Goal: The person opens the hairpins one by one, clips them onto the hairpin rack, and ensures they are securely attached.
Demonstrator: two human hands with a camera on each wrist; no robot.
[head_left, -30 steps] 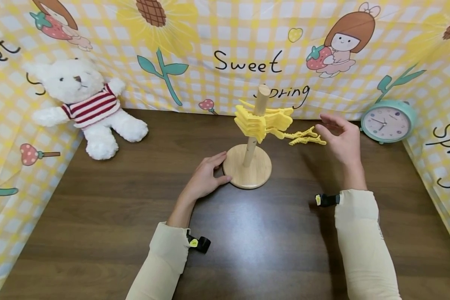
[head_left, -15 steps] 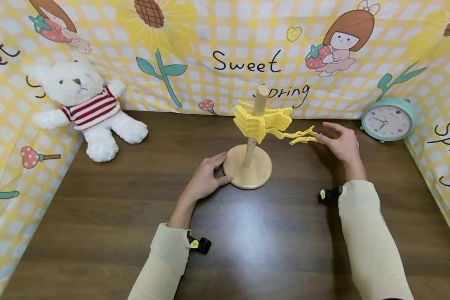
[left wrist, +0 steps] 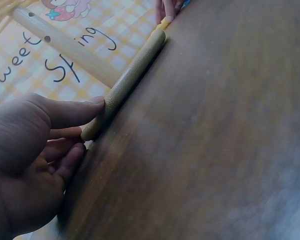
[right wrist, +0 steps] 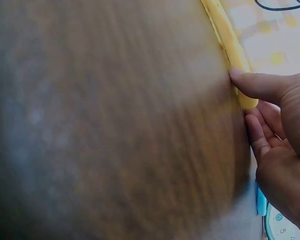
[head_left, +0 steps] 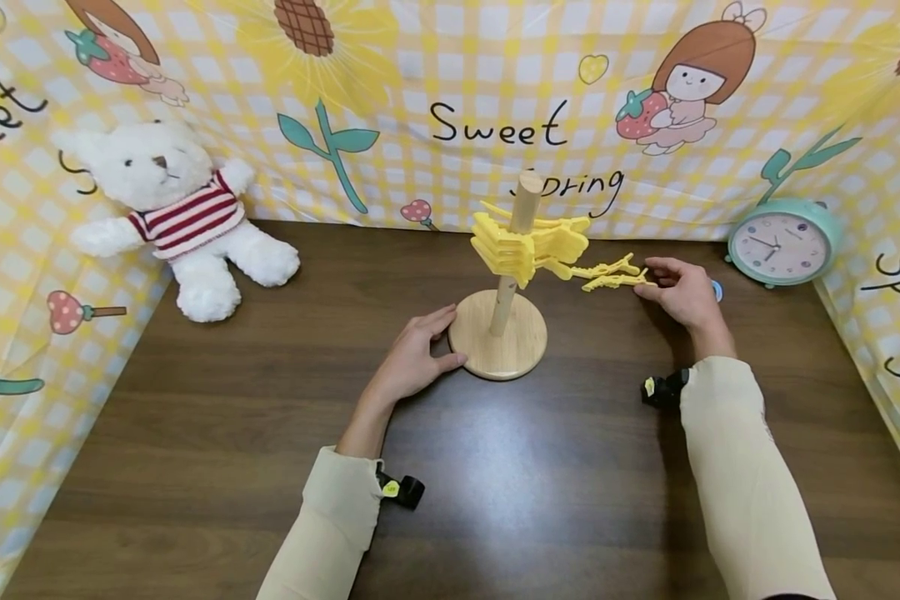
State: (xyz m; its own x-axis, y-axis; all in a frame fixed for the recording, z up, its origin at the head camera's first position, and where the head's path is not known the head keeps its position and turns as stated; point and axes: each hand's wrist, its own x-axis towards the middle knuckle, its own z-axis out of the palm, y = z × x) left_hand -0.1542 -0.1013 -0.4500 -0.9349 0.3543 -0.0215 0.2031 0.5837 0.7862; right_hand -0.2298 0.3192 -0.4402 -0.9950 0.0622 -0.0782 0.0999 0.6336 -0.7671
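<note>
A wooden stand (head_left: 495, 354) with a round base and an upright pole (head_left: 525, 208) is in the middle of the head view. Several thin yellow pieces (head_left: 506, 242) are bunched around the pole. My left hand (head_left: 412, 354) holds the left rim of the base, thumb and fingers at its edge in the left wrist view. Right of the stand, a branching yellow piece (head_left: 607, 271) lies close over the tabletop. My right hand (head_left: 682, 292) pinches its right end between thumb and fingers. That rounded yellow end (right wrist: 235, 50) shows under the thumb in the right wrist view.
A mint-green alarm clock (head_left: 780, 246) stands at the back right, with a small blue-and-white round thing (head_left: 716, 290) behind my right hand. A white teddy bear (head_left: 187, 217) in a striped shirt sits at the back left. Checked yellow cloth (head_left: 390, 50) walls in the dark wooden table (head_left: 217, 450).
My right hand has come down from above the yellow piece's right end, and its thumb and fingers have closed on that end. My left hand stays on the base.
</note>
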